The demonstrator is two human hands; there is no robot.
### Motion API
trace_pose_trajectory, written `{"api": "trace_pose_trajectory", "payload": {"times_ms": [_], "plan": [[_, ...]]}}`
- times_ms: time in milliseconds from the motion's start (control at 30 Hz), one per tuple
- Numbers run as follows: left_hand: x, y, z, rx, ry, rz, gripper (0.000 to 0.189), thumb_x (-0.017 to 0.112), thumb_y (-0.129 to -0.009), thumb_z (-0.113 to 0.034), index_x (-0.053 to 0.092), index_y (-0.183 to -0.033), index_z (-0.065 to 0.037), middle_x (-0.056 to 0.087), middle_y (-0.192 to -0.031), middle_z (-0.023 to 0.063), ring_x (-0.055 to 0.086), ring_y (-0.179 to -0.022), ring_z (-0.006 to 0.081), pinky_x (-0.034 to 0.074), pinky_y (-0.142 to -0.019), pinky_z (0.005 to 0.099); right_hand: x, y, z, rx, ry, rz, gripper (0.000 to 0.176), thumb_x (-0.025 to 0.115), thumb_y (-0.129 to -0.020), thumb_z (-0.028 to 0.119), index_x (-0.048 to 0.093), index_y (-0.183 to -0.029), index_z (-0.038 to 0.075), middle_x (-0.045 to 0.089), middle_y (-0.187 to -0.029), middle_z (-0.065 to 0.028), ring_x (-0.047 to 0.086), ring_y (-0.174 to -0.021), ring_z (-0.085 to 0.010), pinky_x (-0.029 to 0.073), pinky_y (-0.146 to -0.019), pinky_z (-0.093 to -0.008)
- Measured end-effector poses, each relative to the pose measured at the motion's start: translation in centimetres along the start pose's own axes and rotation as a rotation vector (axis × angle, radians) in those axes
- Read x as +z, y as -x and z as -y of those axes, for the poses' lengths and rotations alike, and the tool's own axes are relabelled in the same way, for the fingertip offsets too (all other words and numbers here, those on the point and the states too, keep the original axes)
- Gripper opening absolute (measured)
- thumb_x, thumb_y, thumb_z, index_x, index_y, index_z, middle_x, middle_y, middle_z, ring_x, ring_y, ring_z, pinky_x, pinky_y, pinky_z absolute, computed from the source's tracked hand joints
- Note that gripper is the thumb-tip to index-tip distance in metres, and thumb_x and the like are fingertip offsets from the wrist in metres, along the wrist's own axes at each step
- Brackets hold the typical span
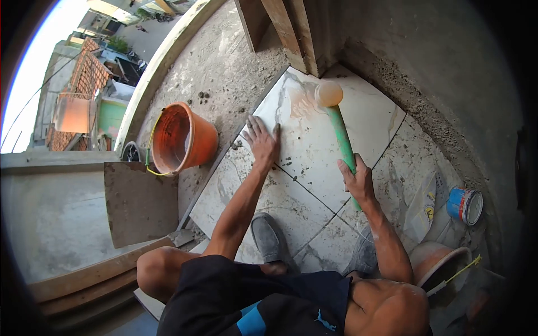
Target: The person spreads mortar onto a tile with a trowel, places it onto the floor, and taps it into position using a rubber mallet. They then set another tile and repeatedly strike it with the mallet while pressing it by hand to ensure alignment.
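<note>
My right hand (358,180) is wrapped round the green handle of a rubber mallet (339,126). Its pale round head overlaps the far part of a white marbled floor tile (314,140). On that same tile, by its left edge, my left hand (262,139) lies flat with the fingers spread. Crumbs of mortar and a damp smear mark the tile's surface. Other dirty tiles (302,207) adjoin it on the near side, with dark joints between them.
An orange bucket (199,140) stands left on rough mortar (224,67). Wooden boards (286,33) rise at the far corner. Right of me are a blue paint can (464,205), a plastic bag (421,207) and another bucket (434,263). A low curved wall (151,73) borders the left.
</note>
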State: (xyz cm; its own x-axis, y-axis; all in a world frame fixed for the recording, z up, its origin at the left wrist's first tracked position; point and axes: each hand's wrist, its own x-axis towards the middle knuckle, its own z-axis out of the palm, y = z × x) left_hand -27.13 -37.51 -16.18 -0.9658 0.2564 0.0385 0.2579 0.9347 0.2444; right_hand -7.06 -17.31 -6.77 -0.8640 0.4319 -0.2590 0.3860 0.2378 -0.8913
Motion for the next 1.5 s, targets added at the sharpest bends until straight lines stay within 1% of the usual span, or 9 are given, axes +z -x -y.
{"api": "trace_pose_trajectory", "payload": {"times_ms": [67,133,333,600,767,1100,1200,1333,1500], "plan": [[-0.3,1.5,-1.7,0.059,0.013,0.061,0.070,0.029,-0.094,-0.051,0.019,-0.143,-0.003,0.013,-0.151,0.0174,0.009,-0.140,0.0321,0.003,-0.112,0.0490,0.4,0.8,0.2,0.085,-0.160,0.015,0.034,0.060,-0.087,0.032,0.052,-0.081,0.000,0.047,-0.053,-0.0093,0.051,-0.049,-0.0207,0.042,-0.049,-0.0358],[-0.8,0.8,-0.6,0.134,-0.020,0.043,0.067,0.028,-0.095,-0.049,0.020,-0.144,-0.004,0.013,-0.151,0.0168,0.010,-0.140,0.0317,0.004,-0.112,0.0470,0.8,0.6,-1.6,-0.071,0.030,-0.170,0.035,0.059,-0.087,0.033,0.052,-0.081,0.000,0.048,-0.053,-0.0101,0.049,-0.048,-0.0200,0.041,-0.048,-0.0353],[-1.6,-4.7,3.3,-0.036,0.006,0.022,0.063,0.029,-0.094,-0.047,0.026,-0.142,-0.005,0.021,-0.148,0.0196,0.019,-0.137,0.0337,0.011,-0.112,0.0454,-0.4,0.9,2.2,-0.178,0.069,-0.117,0.040,0.057,-0.089,0.040,0.052,-0.084,0.000,0.049,-0.053,-0.0088,0.054,-0.048,-0.0208,0.042,-0.047,-0.0346],[-1.0,-4.5,3.6,-0.018,0.013,-0.037,0.063,0.027,-0.095,-0.047,0.025,-0.142,-0.006,0.020,-0.148,0.0206,0.019,-0.137,0.0350,0.010,-0.111,0.0478,-0.1,-0.2,0.2,-0.100,0.384,0.212,0.042,0.056,-0.088,0.041,0.049,-0.080,0.000,0.052,-0.052,-0.0169,0.057,-0.052,-0.0387,0.043,-0.049,-0.0422],[-0.9,-4.6,4.0,-0.011,0.021,-0.026,0.065,0.027,-0.094,-0.049,0.026,-0.142,-0.005,0.016,-0.150,0.0187,0.016,-0.138,0.0342,0.009,-0.111,0.0503,-0.2,2.5,0.3,-0.043,0.189,0.151,0.044,0.057,-0.087,0.042,0.051,-0.078,0.000,0.051,-0.054,-0.0170,0.058,-0.050,-0.0328,0.043,-0.050,-0.0402],[-1.2,-4.5,3.7,-0.042,0.032,-0.018,0.067,0.027,-0.095,-0.049,0.023,-0.142,-0.002,0.014,-0.150,0.0195,0.013,-0.139,0.0352,0.006,-0.111,0.0527,-3.6,1.7,-2.9,0.106,0.416,0.236,0.039,0.063,-0.083,0.038,0.054,-0.080,0.000,0.055,-0.060,-0.0191,0.059,-0.060,-0.0358,0.044,-0.055,-0.0420],[-0.4,-3.8,2.5,-0.099,0.038,-0.107,0.066,0.027,-0.095,-0.047,0.023,-0.141,0.000,0.014,-0.150,0.0199,0.012,-0.139,0.0353,0.005,-0.110,0.0536,-5.1,2.1,0.0,0.007,0.338,0.180,0.036,0.065,-0.082,0.034,0.053,-0.082,0.000,0.055,-0.061,-0.0183,0.059,-0.059,-0.0347,0.044,-0.056,-0.0414],[-0.2,-2.1,-3.8,0.355,-0.003,0.043,0.064,0.029,-0.093,-0.051,0.027,-0.142,-0.009,0.015,-0.151,0.0160,0.009,-0.140,0.0324,0.001,-0.110,0.0554,-5.8,-0.2,1.9,-0.200,0.226,-0.024,0.030,0.063,-0.082,0.028,0.051,-0.084,0.001,0.053,-0.059,-0.0162,0.055,-0.054,-0.0318,0.044,-0.054,-0.0393],[-0.8,-2.8,-5.3,0.274,-0.039,0.080,0.070,0.033,-0.088,-0.061,0.031,-0.142,-0.016,0.015,-0.151,0.0151,0.009,-0.140,0.0338,0.001,-0.103,0.0674,-4.4,-5.5,3.0,-0.170,0.262,-0.192,0.032,0.059,-0.087,0.031,0.049,-0.082,0.000,0.053,-0.056,-0.0166,0.056,-0.051,-0.0354,0.044,-0.050,-0.0401]]}}
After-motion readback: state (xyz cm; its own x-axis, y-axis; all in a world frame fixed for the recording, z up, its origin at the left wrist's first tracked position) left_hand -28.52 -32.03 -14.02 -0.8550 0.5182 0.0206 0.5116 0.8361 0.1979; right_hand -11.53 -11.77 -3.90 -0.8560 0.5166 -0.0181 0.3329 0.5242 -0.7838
